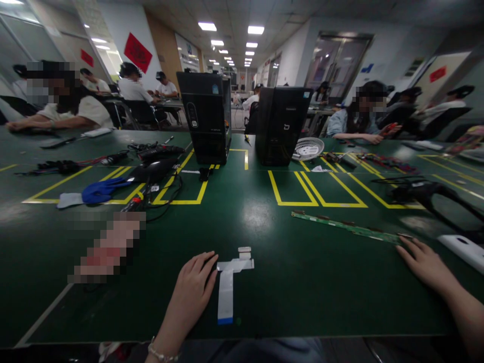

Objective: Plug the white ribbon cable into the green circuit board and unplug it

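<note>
A white flat ribbon cable (226, 292), T-shaped with a blue end, lies on the green table in front of me. My left hand (192, 285) rests beside it, fingers stretched out and fingertips at the cable's left arm; whether they touch it I cannot tell. To the right, a long, narrow green circuit board (346, 228) lies slantwise. My right hand (425, 261) is at the board's right end, its fingers extended and apart, with the fingertips at the board's edge. Neither hand visibly grips anything.
Two black computer towers (206, 118) stand at the back. A blue glove (102, 191) and dark cables lie left. A white basket (308, 148) is beside the right tower. A black frame-like part (427, 194) and a white device (463, 252) lie right. People sit at surrounding tables.
</note>
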`<state>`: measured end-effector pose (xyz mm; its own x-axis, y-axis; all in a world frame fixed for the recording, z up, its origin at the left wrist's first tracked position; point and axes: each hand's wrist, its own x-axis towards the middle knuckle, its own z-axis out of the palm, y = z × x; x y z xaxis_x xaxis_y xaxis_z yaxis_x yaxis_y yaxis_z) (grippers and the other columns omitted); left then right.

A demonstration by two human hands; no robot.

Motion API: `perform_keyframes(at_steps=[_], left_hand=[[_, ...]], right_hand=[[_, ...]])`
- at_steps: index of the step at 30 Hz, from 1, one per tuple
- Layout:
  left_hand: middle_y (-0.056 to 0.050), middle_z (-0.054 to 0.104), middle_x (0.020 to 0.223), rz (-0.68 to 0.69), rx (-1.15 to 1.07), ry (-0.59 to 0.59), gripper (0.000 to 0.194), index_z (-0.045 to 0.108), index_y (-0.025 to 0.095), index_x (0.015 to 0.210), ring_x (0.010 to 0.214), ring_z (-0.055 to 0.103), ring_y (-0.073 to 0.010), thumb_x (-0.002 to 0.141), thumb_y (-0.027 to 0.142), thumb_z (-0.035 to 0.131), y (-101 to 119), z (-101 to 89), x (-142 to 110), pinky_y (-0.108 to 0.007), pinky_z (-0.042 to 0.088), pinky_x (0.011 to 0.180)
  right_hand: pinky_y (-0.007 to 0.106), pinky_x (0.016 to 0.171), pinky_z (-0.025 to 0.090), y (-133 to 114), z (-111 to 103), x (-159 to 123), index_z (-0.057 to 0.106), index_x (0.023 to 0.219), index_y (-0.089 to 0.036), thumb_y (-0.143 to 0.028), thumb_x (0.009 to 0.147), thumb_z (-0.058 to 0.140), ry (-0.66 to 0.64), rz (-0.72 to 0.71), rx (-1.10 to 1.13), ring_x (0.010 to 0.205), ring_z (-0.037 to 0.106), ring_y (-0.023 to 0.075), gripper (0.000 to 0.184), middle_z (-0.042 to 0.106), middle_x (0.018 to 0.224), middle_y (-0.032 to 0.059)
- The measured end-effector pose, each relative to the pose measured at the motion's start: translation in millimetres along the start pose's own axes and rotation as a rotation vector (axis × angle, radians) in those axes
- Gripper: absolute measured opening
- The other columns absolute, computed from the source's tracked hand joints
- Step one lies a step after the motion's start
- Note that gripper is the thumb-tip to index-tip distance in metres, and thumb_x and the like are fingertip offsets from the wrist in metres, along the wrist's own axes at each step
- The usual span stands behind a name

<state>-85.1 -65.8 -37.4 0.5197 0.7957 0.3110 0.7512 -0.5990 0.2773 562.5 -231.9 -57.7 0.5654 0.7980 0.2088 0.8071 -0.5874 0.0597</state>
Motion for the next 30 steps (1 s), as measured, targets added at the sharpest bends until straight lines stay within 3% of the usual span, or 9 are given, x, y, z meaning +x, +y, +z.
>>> perform_keyframes(at_steps=[4,8,12,18,30], left_hand=[[-0.009,0.058,0.13,-0.007,0.005,-0.022,0.037,0.057,0.02,0.129,0.12,0.052,-0.0281,0.097,0.03,0.042,0,-1.0,0,-0.051,0.043,0.102],[-0.008,0.059,0.129,-0.006,0.0,0.001,0.036,0.059,0.021,0.127,0.119,0.053,-0.0274,0.096,0.03,0.043,1,-1.1,0,-0.049,0.044,0.101],[-0.008,0.059,0.128,0.003,-0.002,0.009,0.035,0.059,0.021,0.127,0.119,0.053,-0.0266,0.096,0.029,0.043,1,-0.5,0,-0.049,0.043,0.102],[-0.008,0.058,0.13,-0.001,0.003,0.0,0.035,0.059,0.021,0.127,0.12,0.052,-0.0268,0.096,0.029,0.044,0,0.9,0,-0.049,0.043,0.102],[-0.008,0.057,0.13,0.0,0.0,0.004,0.034,0.057,0.022,0.127,0.121,0.051,-0.0266,0.097,0.028,0.043,0,0.8,-1,-0.049,0.042,0.103]], right_hand=[[0.044,0.103,0.035,-38,-9,6,0.049,0.135,-0.001,-0.056,0.089,0.017,-0.076,-0.086,0.134,0.13,0.042,0.036,0.078,0.044,0.137,0.0304],[0.043,0.109,0.03,-83,-8,11,0.047,0.138,-0.008,-0.057,0.091,0.022,-0.054,-0.175,0.144,0.133,0.037,0.0327,0.073,0.044,0.137,0.0235],[0.043,0.108,0.035,-137,-9,14,0.049,0.137,-0.012,-0.058,0.091,0.022,0.008,-0.299,0.171,0.129,0.043,0.0301,0.07,0.049,0.13,0.0193],[0.047,0.102,0.042,-212,-33,6,0.048,0.138,-0.017,-0.067,0.089,0.024,-0.005,-0.429,0.139,0.123,0.048,0.0326,0.074,0.052,0.128,0.0174],[0.053,0.104,0.038,-300,-65,-34,0.04,0.145,-0.013,-0.073,0.087,0.016,-0.145,-0.544,0.175,0.134,0.035,0.0377,0.087,0.044,0.142,0.0193]])
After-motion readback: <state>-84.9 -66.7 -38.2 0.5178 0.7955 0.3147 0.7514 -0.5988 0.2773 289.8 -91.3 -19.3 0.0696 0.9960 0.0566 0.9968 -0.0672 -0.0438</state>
